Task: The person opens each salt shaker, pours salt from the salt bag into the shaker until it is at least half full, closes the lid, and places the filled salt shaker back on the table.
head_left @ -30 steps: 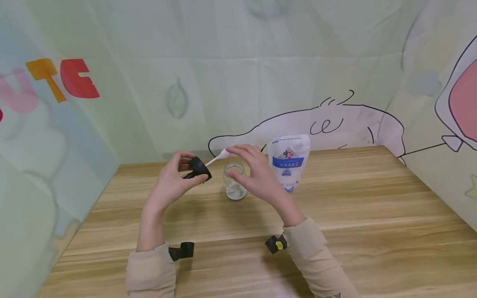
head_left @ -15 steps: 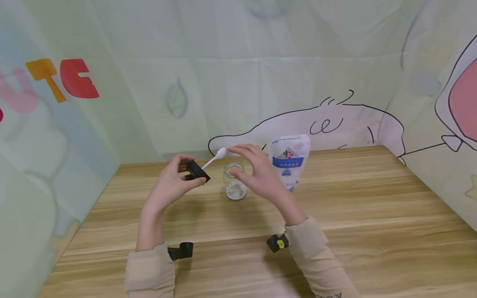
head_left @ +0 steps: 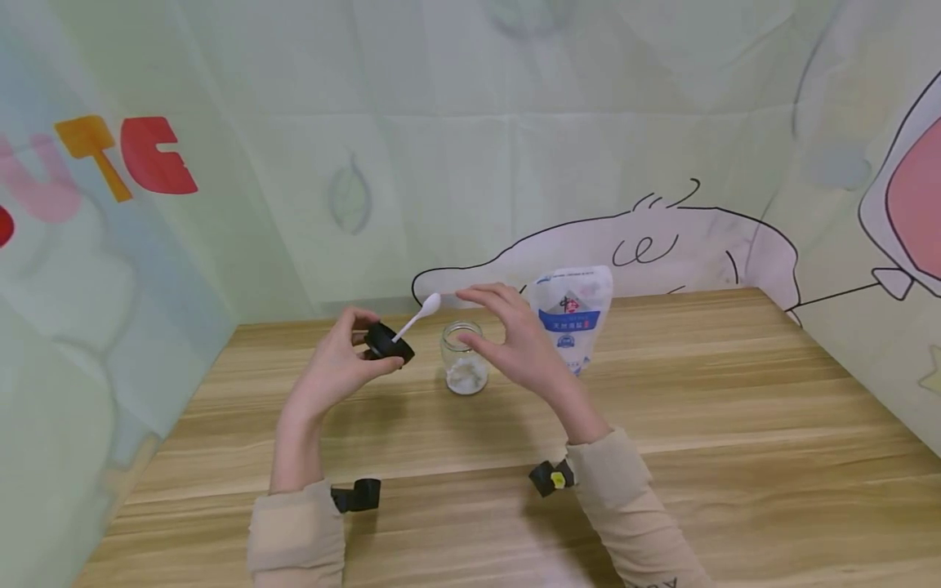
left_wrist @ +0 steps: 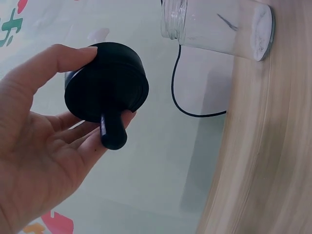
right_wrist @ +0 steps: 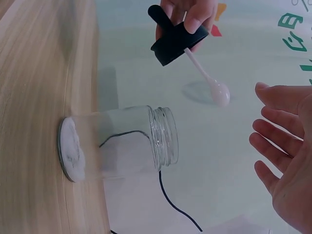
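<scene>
My left hand (head_left: 341, 359) grips a black jar lid (left_wrist: 107, 80) by its rim, fingers on one side and thumb on the other. A stubby black handle (left_wrist: 113, 131) sticks out of the lid's top. From its underside a white spoon (right_wrist: 207, 78) points up and to the right in the head view. The glass jar (head_left: 465, 359) stands uncapped on the table between the hands, with white grains (right_wrist: 73, 151) at its bottom. My right hand (head_left: 518, 343) hovers beside the jar's mouth, fingers spread and holding nothing, a short way from the spoon's bowl.
Behind the right hand a white and blue pouch (head_left: 569, 318) stands upright on the wooden table (head_left: 698, 392). A printed cloth backdrop (head_left: 456, 188) rises along the table's back and sides. Black wrist mounts (head_left: 356, 495) sit at both cuffs.
The left hand has tilted the lid, so its underside faces the camera more and the spoon has swung left, away from the right fingertips. The right hand has shifted slightly right.
</scene>
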The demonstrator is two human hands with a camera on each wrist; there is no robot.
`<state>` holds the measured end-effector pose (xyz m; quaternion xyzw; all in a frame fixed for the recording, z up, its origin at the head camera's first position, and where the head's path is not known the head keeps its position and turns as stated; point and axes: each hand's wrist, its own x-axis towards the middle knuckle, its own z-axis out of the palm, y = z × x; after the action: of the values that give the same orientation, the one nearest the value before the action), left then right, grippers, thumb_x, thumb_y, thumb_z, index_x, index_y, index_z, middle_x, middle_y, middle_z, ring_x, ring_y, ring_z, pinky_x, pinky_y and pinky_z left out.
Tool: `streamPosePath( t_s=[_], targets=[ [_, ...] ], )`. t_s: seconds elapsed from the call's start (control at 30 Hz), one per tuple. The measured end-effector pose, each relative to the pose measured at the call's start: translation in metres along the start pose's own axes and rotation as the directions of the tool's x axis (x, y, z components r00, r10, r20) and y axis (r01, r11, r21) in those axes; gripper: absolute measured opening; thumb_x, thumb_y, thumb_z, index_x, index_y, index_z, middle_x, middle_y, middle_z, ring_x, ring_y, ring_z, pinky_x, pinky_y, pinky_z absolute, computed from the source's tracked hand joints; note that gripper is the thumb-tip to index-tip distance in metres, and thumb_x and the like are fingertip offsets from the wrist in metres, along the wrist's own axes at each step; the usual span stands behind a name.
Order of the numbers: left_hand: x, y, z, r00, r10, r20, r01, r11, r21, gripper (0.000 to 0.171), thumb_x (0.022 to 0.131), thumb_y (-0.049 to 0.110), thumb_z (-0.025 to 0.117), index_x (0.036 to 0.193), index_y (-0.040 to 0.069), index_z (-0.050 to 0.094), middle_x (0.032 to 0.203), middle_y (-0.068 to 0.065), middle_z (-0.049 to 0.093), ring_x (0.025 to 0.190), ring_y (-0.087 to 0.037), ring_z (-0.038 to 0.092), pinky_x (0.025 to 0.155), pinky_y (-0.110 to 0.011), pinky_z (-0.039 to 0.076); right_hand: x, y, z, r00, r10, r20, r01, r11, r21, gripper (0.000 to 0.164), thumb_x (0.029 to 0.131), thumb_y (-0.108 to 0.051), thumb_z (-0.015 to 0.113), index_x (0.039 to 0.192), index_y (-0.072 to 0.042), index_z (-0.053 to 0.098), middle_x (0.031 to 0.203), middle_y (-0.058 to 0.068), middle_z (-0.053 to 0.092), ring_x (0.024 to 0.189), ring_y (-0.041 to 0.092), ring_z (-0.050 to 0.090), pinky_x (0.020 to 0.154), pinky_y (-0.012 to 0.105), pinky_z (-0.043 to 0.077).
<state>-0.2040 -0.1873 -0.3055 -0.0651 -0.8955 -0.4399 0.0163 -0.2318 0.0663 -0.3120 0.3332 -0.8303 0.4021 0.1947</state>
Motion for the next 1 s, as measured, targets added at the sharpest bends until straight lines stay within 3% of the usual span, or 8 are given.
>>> streamPosePath(
  t_s=[0.43, 0.67, 1.0],
  targets=[
    [0.005, -0.01, 0.004, 1.0, -0.01, 0.008, 0.01, 0.999, 0.035, 0.071, 0.081, 0.021, 0.075, 0.139, 0.003, 0.04, 0.136, -0.023, 0.047, 0.127, -0.039, 0.046, 0.092, -0.045, 0.047, 0.0, 0.001, -0.008, 1.0, 0.022, -0.021, -0.022, 1.0, 0.02, 0.048, 0.086, -0.018, 0.071, 0.132, -0.011, 0.057, 0.134, 0.007, 0.056, 0.128, 0.022, 0.047, 0.108, 0.04, 0.041],
    [0.006, -0.014, 0.004, 1.0, 0.005, 0.013, -0.005, 0.998, 0.061, 0.08, 0.079, 0.021, 0.076, 0.144, -0.002, 0.034, 0.138, -0.024, 0.043, 0.121, -0.038, 0.047, 0.088, -0.041, 0.047, 0.0, 0.001, -0.01, 0.999, 0.035, -0.02, -0.034, 0.999, 0.032, 0.048, 0.087, -0.016, 0.071, 0.132, -0.012, 0.056, 0.135, 0.007, 0.055, 0.128, 0.022, 0.047, 0.108, 0.041, 0.041],
    [0.01, -0.02, 0.008, 0.999, -0.044, 0.026, 0.042, 0.994, 0.099, 0.07, 0.079, 0.022, 0.076, 0.136, -0.004, 0.045, 0.136, -0.027, 0.04, 0.119, -0.04, 0.044, 0.092, -0.044, 0.043, -0.001, 0.004, -0.014, 0.999, 0.033, -0.036, -0.033, 0.999, 0.011, 0.046, 0.087, -0.019, 0.07, 0.131, -0.012, 0.057, 0.134, 0.006, 0.056, 0.129, 0.022, 0.047, 0.109, 0.041, 0.04]
  ],
)
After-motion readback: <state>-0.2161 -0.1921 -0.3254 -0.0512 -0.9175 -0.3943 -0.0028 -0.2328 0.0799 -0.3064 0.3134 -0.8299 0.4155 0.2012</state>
